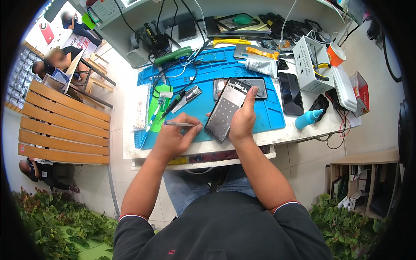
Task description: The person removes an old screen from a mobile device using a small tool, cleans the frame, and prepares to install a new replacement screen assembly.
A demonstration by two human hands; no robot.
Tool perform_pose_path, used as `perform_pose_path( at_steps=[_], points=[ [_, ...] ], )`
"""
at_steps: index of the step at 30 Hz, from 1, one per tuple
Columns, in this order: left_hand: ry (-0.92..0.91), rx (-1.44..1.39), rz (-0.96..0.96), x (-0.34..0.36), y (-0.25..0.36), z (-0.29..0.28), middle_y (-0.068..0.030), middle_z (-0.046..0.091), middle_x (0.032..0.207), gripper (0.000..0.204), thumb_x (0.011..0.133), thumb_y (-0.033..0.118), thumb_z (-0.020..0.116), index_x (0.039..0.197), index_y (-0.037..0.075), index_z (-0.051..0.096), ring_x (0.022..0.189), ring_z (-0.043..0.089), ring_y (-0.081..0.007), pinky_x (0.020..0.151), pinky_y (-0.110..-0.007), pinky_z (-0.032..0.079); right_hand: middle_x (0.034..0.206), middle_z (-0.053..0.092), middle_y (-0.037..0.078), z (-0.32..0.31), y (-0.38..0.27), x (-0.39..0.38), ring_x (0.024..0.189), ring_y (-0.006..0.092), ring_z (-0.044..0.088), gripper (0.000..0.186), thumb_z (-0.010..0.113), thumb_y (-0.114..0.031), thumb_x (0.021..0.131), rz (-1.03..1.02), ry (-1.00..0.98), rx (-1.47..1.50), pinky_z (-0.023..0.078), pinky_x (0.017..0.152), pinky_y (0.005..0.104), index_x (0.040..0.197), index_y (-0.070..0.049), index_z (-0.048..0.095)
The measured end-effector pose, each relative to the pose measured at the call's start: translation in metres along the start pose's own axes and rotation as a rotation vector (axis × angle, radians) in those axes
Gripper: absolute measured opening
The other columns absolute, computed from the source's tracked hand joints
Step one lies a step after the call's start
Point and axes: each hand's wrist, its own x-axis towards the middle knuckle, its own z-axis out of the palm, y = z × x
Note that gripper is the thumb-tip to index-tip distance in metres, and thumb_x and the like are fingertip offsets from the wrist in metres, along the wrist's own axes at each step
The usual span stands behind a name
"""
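Observation:
My left hand (177, 136) is closed on a slim silver-and-blue pen-like tool (175, 124), its shaft lying crosswise left of the phone frame. My right hand (242, 117) grips a phone frame (223, 115) with a silver inner plate, tilted over the blue repair mat (271, 117). Behind it lies another opened phone (260, 82), partly hidden. Left of these, on the mat, are a green card (158, 108), a toothbrush-like brush (153, 117), a dark screwdriver (173, 105) and a metal tool (190, 97).
A black phone (290, 93), white box (310, 65), teal bottle (307, 121) and orange cup (336, 56) stand or lie at the right. Cables, a green-handled tool (172, 56) and a white tube (258, 67) sit toward the back. Several other people are around a wooden-slatted bench (65, 125) at left.

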Motion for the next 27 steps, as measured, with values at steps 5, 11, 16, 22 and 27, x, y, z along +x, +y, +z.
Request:
perform_pose_path(
  at_steps=[5,11,16,22,27],
  points=[
    [0.0,0.013,0.038,0.001,-0.002,0.0,-0.0095,0.077,0.092,0.012,0.096,0.011,0.081,0.1,0.003,0.073,0.078,0.073,-0.0197,0.067,-0.032,0.055,0.1,0.07,0.009,0.0,0.001,0.001,0.08,0.0238,0.074,0.085,0.025,-0.08,0.105,-0.012,-0.003,-0.012,0.068,0.073,0.0442,0.12,-0.007,0.066],
    [-0.054,0.075,0.047,0.009,0.004,-0.003,-0.0108,0.077,0.091,0.012,0.095,0.009,0.08,0.1,0.003,0.071,0.079,0.076,-0.0217,0.069,-0.033,0.057,0.1,0.07,0.009,-0.003,0.004,0.002,0.081,0.024,0.075,0.086,0.025,-0.081,0.105,-0.01,-0.028,0.006,0.067,0.072,0.0438,0.121,-0.007,0.066],
    [-0.117,0.139,0.085,0.025,0.011,-0.009,-0.0104,0.076,0.094,0.011,0.096,0.005,0.08,0.102,0.001,0.071,0.083,0.076,-0.0175,0.073,-0.03,0.059,0.101,0.071,0.008,-0.007,0.009,0.007,0.08,0.0233,0.074,0.084,0.027,-0.079,0.106,-0.056,0.028,-0.026,0.066,0.073,0.0429,0.121,-0.007,0.067],
    [-0.128,0.202,0.102,0.042,0.016,-0.007,-0.0101,0.077,0.089,0.015,0.095,0.006,0.081,0.103,0.0,0.07,0.081,0.079,-0.0209,0.07,-0.032,0.06,0.102,0.073,0.007,-0.004,0.008,0.007,0.087,0.0187,0.071,0.079,0.028,-0.074,0.11,-0.097,0.038,-0.012,0.058,0.081,0.0324,0.12,-0.007,0.07],
    [-0.148,0.143,0.059,0.048,0.021,-0.008,-0.0112,0.077,0.087,0.017,0.095,0.008,0.081,0.104,-0.001,0.069,0.08,0.079,-0.0195,0.07,-0.031,0.059,0.1,0.073,0.006,-0.001,0.006,0.005,0.09,0.0166,0.07,0.079,0.029,-0.074,0.11,-0.082,0.019,0.046,0.057,0.084,0.0305,0.118,-0.006,0.07]
  ],
)
